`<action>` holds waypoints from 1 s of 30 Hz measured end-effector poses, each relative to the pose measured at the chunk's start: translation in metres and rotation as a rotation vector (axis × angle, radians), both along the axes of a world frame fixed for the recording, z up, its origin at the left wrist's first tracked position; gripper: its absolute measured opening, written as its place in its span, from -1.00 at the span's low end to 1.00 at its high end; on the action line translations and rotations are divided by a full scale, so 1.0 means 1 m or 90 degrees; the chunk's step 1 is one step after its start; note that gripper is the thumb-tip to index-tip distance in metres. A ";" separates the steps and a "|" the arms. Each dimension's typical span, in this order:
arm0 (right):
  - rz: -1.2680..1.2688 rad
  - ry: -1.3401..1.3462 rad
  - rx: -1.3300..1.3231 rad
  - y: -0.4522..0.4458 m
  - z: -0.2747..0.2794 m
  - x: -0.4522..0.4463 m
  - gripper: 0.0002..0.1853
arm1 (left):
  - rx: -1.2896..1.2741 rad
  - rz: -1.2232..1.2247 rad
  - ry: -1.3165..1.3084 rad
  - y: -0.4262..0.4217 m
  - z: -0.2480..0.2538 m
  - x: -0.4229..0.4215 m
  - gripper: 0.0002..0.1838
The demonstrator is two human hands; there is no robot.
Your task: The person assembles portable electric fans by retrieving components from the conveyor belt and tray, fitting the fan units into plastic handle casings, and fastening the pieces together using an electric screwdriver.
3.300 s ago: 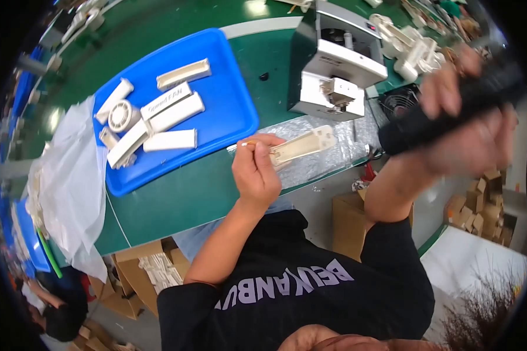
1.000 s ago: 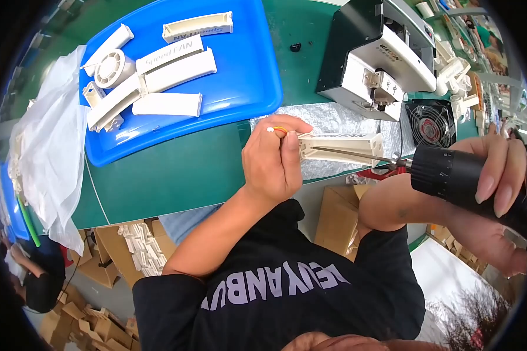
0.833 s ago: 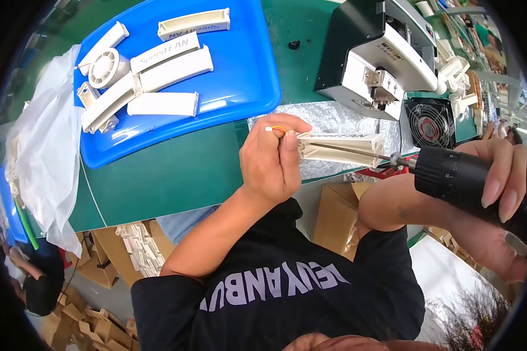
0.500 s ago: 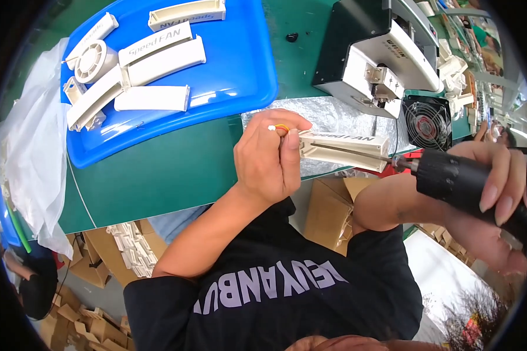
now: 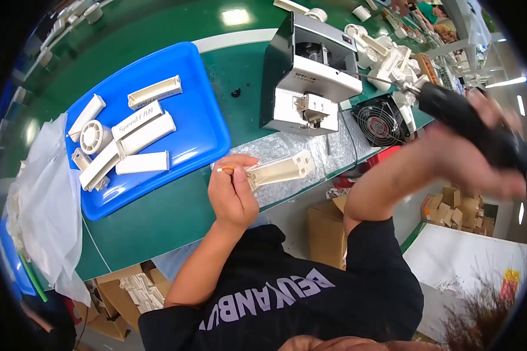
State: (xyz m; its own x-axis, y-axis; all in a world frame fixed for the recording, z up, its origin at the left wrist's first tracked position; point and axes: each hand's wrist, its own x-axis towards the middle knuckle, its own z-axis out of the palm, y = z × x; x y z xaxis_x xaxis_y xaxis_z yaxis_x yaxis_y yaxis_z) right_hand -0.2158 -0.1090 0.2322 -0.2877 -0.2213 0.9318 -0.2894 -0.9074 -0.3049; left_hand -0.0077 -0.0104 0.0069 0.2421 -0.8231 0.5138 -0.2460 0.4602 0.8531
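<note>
My left hand (image 5: 233,196) pinches one end of a cream plastic fan housing (image 5: 284,169), its hollow side facing up. Short wires with a small white connector (image 5: 221,169) poke out between the fingers. Raised at the right, my right hand (image 5: 468,158) is wrapped round a black electric screwdriver (image 5: 459,108), partly smeared by motion. The long thin bit points left, and its tip appears beside the upper right of a black-and-silver machine (image 5: 278,93). Whether the tip touches the machine or carries a screw, I cannot tell.
A blue tray (image 5: 208,131) at left holds several cream housings and a round part. A black fan (image 5: 380,121) lies right of the machine, below piled white parts (image 5: 392,64). Silvery wrap (image 5: 257,146) covers the green table's (image 5: 140,237) near edge. Cardboard boxes (image 5: 325,231) stand below.
The screwdriver has lifted away from the housing, up toward the machine. The housing has turned in my left hand, so its hollow shows instead of the lettering. The whole view has shifted.
</note>
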 end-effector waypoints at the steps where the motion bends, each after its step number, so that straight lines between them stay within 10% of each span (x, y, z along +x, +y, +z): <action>1: 0.049 -0.044 -0.057 0.009 0.007 0.005 -0.33 | -0.007 0.004 0.005 0.003 -0.002 0.000 -0.89; 3: 0.375 -0.013 0.146 0.020 0.022 0.009 -0.22 | 0.008 -0.009 0.028 0.007 -0.006 -0.001 -0.88; 4: -0.104 0.049 0.150 0.007 0.008 0.024 -0.26 | 0.003 -0.007 0.060 0.003 -0.008 -0.003 -0.88; 7: 0.139 0.036 0.210 -0.023 -0.011 0.020 -0.32 | -0.006 -0.003 0.053 0.003 -0.005 -0.004 -0.88; 12: 0.083 0.020 0.242 -0.031 -0.024 0.021 -0.40 | -0.002 -0.004 0.047 0.003 -0.006 -0.003 -0.89; 19: 0.826 -0.003 0.326 0.032 -0.003 0.009 -0.29 | -0.024 0.012 -0.015 0.003 -0.005 0.000 -0.90; 30: 0.750 0.067 0.315 0.035 -0.029 0.036 -0.18 | -0.028 0.012 -0.002 0.004 -0.012 -0.001 -0.92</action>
